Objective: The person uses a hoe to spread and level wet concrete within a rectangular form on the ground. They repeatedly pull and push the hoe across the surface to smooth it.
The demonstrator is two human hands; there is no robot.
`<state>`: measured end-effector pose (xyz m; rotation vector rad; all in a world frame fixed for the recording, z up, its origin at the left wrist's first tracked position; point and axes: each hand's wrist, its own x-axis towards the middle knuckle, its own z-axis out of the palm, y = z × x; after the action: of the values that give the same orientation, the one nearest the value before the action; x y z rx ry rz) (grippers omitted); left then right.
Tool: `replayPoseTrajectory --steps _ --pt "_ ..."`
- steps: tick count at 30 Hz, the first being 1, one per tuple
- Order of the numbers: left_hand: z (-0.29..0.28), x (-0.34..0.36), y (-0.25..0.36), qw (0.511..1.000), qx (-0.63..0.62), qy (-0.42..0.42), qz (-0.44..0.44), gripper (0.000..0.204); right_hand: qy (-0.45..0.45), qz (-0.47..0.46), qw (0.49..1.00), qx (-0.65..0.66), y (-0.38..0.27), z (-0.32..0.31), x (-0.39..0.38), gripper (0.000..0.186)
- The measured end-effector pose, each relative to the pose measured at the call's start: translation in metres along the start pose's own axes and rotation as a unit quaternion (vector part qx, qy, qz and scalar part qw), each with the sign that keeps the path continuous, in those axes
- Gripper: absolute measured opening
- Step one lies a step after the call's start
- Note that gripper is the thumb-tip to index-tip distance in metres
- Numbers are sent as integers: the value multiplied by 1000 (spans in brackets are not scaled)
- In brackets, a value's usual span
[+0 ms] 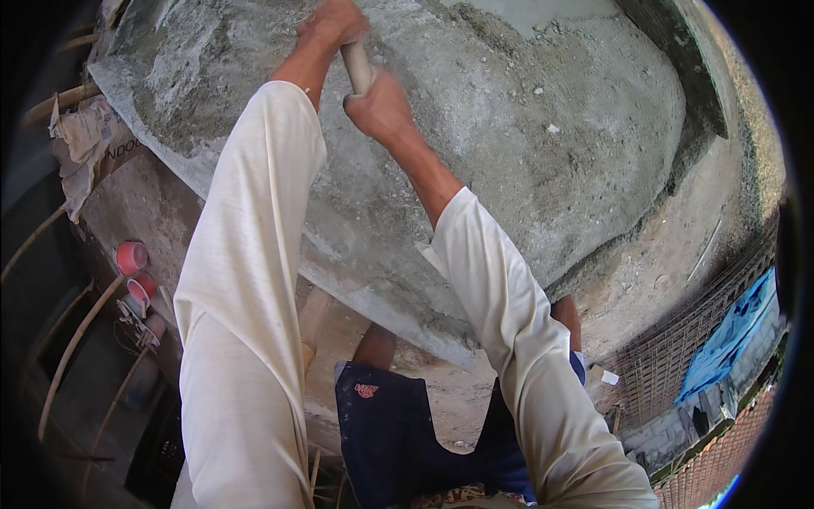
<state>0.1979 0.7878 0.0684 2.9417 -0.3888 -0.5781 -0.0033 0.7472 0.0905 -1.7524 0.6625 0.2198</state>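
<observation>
The person's left hand (pixel 333 23) and right hand (pixel 381 103) clamp around a pale, cylindrical, wooden-looking handle (pixel 357 68) beyond the near edge of a pale grey flat sheet (pixel 441 346), apparently mid-mixing the crumbly grey cement-like heap (pixel 509 153); the next stroke likely calls for firm two-handed control.

Over on the left from where I stand, a crumpled brown paper sack (pixel 91 140) hangs ragged beside a thick wooden pole (pixel 61 101), and farther down sit two small red tubs (pixel 131 256), one just below the other, with a tangle of pale odds and ends (pixel 140 327) near the lower one. Across on the right, a thin stick (pixel 705 248) lies on the bare ground (pixel 649 293), near a rusty-brown grid of mesh (pixel 666 360). Beyond the mesh I see a rumpled blue sheet (pixel 731 339), with a reddish patterned surface (pixel 712 458) lower down, while a small white object (pixel 610 377) shows at the mesh's near edge.
</observation>
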Motion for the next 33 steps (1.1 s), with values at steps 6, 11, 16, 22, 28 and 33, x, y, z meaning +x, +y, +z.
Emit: replayPoseTrajectory --steps 6,11,16,22,28,33 --pt "12 -85 42 984 -128 -119 -38 116 -8 94 994 -46 9 -76 -194 31" --pt "78 -285 115 779 -566 -205 -173 72 -11 200 979 -34 48 -151 -399 32" --pt "51 -465 150 656 -636 -252 -319 31 -105 236 965 -45 75 -206 -539 30" --pt "-23 -242 82 789 -603 -32 -110 44 -43 86 995 -39 68 -99 -296 31" --pt "-78 -3 -4 986 -78 149 -10 44 -2 -140 989 43 -66 4 51 43" --pt "-58 31 -90 990 125 -67 -22 102 -92 -31 995 19 -74 60 31 40"
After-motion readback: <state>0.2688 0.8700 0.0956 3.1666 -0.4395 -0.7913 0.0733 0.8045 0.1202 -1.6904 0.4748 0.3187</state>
